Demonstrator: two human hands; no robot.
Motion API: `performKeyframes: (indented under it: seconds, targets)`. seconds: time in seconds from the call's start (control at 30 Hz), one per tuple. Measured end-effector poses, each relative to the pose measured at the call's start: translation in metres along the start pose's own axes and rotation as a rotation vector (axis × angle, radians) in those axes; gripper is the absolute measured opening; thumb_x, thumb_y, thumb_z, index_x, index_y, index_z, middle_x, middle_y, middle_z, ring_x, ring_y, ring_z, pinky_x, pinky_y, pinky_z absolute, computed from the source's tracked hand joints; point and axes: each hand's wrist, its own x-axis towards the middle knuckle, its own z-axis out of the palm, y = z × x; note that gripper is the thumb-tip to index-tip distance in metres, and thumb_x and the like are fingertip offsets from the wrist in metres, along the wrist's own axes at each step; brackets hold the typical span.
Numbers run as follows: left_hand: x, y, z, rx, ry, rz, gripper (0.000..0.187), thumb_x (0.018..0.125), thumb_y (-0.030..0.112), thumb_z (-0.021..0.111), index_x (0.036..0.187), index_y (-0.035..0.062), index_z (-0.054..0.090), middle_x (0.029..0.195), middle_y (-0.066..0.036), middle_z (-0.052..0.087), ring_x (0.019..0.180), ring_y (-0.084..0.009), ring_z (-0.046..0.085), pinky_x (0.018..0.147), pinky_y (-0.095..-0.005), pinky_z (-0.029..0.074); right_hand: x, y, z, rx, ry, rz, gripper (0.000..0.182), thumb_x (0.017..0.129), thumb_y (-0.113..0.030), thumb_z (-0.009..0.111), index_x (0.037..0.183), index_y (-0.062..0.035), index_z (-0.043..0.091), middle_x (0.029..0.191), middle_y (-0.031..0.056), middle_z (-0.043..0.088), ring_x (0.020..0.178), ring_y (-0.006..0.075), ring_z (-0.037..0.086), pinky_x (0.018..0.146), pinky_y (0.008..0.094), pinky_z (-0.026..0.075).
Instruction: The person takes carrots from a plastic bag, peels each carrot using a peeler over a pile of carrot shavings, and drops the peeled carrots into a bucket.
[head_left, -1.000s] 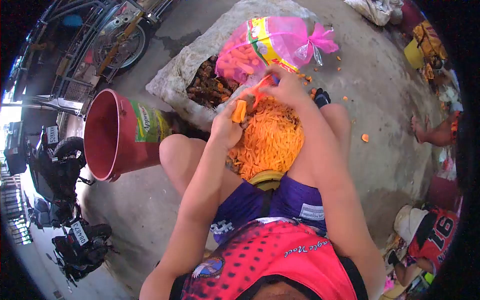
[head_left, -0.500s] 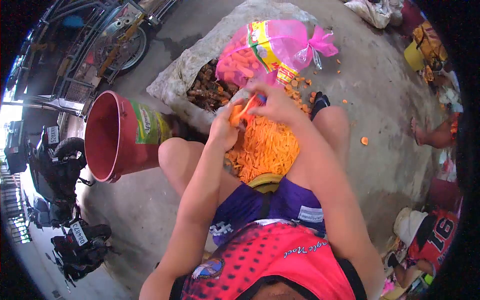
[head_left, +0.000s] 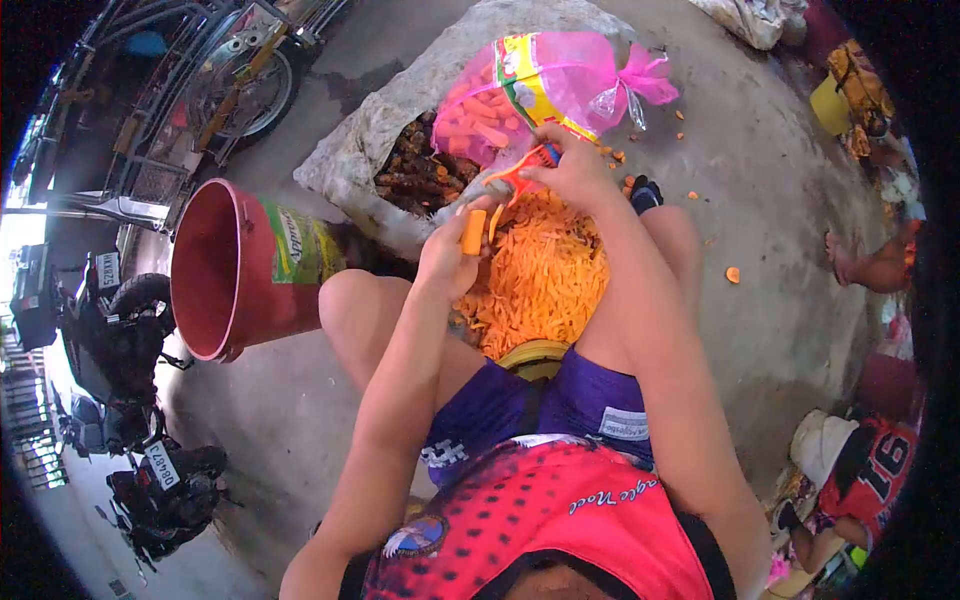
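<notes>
My left hand (head_left: pixel 450 258) is closed around a short peeled carrot (head_left: pixel 473 232), its top end sticking up from the fingers. My right hand (head_left: pixel 580 178) grips a red and blue peeler (head_left: pixel 538 160) by its handle, a little up and right of the carrot and apart from it. Thin orange strips hang at the peeler's head. Below both hands, between my knees, lies a heap of carrot strips (head_left: pixel 545 275) in a basin with a yellow rim (head_left: pixel 535 354). Most of the basin is hidden under the strips.
Beyond my hands lie a pink mesh bag (head_left: pixel 590 85) of carrots and an open white sack (head_left: pixel 345 150) with dark peelings. A red bucket (head_left: pixel 205 270) stands left. Carrot slices (head_left: pixel 733 274) dot the floor. Motorcycles (head_left: pixel 110 310) are parked left; another person (head_left: pixel 865 470) sits lower right.
My right hand has moved the peeler up and right, away from the carrot. My left hand stays nearly in place, and more of the carrot shows now.
</notes>
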Motion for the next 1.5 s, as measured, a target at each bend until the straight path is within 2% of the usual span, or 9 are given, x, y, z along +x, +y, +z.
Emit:
performKeyframes:
  seconds: [0.1, 0.27, 0.4, 0.63, 0.77, 0.9, 0.93, 1.03, 1.5]
  targets:
    - [-0.004, 0.008, 0.028, -0.120, 0.116, -0.008, 0.038, 0.111, 0.030, 0.041, 0.135, 0.0063, 0.060, 0.115, -0.002, 0.066, 0.093, -0.0129, 0.061, 0.075, -0.0273, 0.048, -0.026, -0.007, 0.028, 0.154, -0.109, -0.327, 0.055, 0.073, -0.027, 0.088, 0.120, -0.0074, 0.067, 0.105, 0.0118, 0.073, 0.100, 0.0259, 0.070, 0.089, 0.0361, 0.054]
    - [0.001, -0.001, -0.003, 0.083, 0.025, -0.050, 0.043, 0.111, 0.037, 0.039, 0.136, 0.0088, 0.060, 0.115, -0.003, 0.067, 0.095, -0.0164, 0.062, 0.075, -0.0294, 0.049, -0.007, 0.000, 0.010, 0.099, 0.016, -0.022, 0.050, 0.073, -0.028, 0.087, 0.114, -0.0073, 0.067, 0.106, 0.0095, 0.073, 0.100, 0.0205, 0.069, 0.091, 0.0363, 0.052]
    - [0.000, 0.003, 0.011, -0.022, 0.125, -0.061, 0.041, 0.111, 0.035, 0.040, 0.135, 0.0084, 0.060, 0.111, -0.003, 0.066, 0.088, -0.0144, 0.060, 0.071, -0.0291, 0.047, -0.020, 0.007, 0.034, 0.246, -0.064, -0.271, 0.048, 0.072, -0.024, 0.088, 0.112, -0.0083, 0.067, 0.098, 0.0078, 0.071, 0.096, 0.0188, 0.067, 0.089, 0.0347, 0.052]
    - [0.006, -0.008, -0.016, 0.036, 0.053, -0.081, 0.042, 0.111, 0.035, 0.040, 0.137, 0.0064, 0.058, 0.114, -0.004, 0.067, 0.092, -0.0146, 0.062, 0.071, -0.0303, 0.050, -0.006, 0.005, 0.010, 0.145, 0.010, -0.055, 0.048, 0.071, -0.024, 0.089, 0.112, -0.0086, 0.069, 0.098, 0.0060, 0.072, 0.094, 0.0185, 0.069, 0.085, 0.0360, 0.053]
    - [-0.020, 0.018, 0.046, -0.106, 0.107, -0.106, 0.041, 0.111, 0.033, 0.041, 0.136, 0.0070, 0.058, 0.113, -0.004, 0.067, 0.086, -0.0123, 0.060, 0.070, -0.0275, 0.048, -0.037, -0.015, 0.026, 0.155, -0.231, -0.247, 0.057, 0.072, -0.025, 0.088, 0.124, -0.0114, 0.068, 0.119, 0.0127, 0.072, 0.110, 0.0302, 0.069, 0.096, 0.0392, 0.053]
    - [0.000, -0.004, -0.013, 0.074, -0.084, -0.098, 0.045, 0.112, 0.037, 0.038, 0.139, 0.0074, 0.058, 0.122, -0.008, 0.067, 0.099, -0.0184, 0.064, 0.084, -0.0354, 0.054, -0.012, 0.005, 0.017, 0.079, 0.080, -0.120, 0.051, 0.072, -0.025, 0.089, 0.115, -0.0070, 0.067, 0.103, 0.0091, 0.073, 0.098, 0.0229, 0.069, 0.087, 0.0345, 0.053]
    - [0.022, -0.012, -0.052, -0.345, -0.554, -0.216, 0.045, 0.111, 0.038, 0.038, 0.138, 0.0074, 0.060, 0.123, -0.006, 0.067, 0.104, -0.0188, 0.065, 0.089, -0.0353, 0.055, -0.002, 0.018, 0.016, 0.081, 0.035, -0.067, 0.049, 0.072, -0.023, 0.089, 0.113, -0.0085, 0.067, 0.100, 0.0081, 0.072, 0.097, 0.0197, 0.068, 0.086, 0.0340, 0.053]
    - [-0.009, 0.008, 0.014, -0.038, -0.023, -0.102, 0.046, 0.112, 0.038, 0.037, 0.139, 0.0076, 0.059, 0.116, -0.003, 0.067, 0.094, -0.0151, 0.064, 0.082, -0.0314, 0.054, -0.024, 0.002, 0.029, 0.171, -0.154, -0.262, 0.043, 0.074, -0.020, 0.088, 0.110, -0.0091, 0.067, 0.095, 0.0060, 0.072, 0.089, 0.0167, 0.068, 0.081, 0.0345, 0.054]
    - [-0.007, 0.000, 0.010, 0.057, 0.030, -0.172, 0.042, 0.111, 0.041, 0.039, 0.132, 0.0123, 0.062, 0.101, 0.000, 0.066, 0.074, -0.0110, 0.058, 0.061, -0.0265, 0.047, -0.020, 0.000, 0.022, 0.001, -0.010, -0.144, 0.052, 0.072, -0.029, 0.089, 0.115, -0.0085, 0.067, 0.100, 0.0105, 0.074, 0.092, 0.0244, 0.071, 0.080, 0.0371, 0.055]
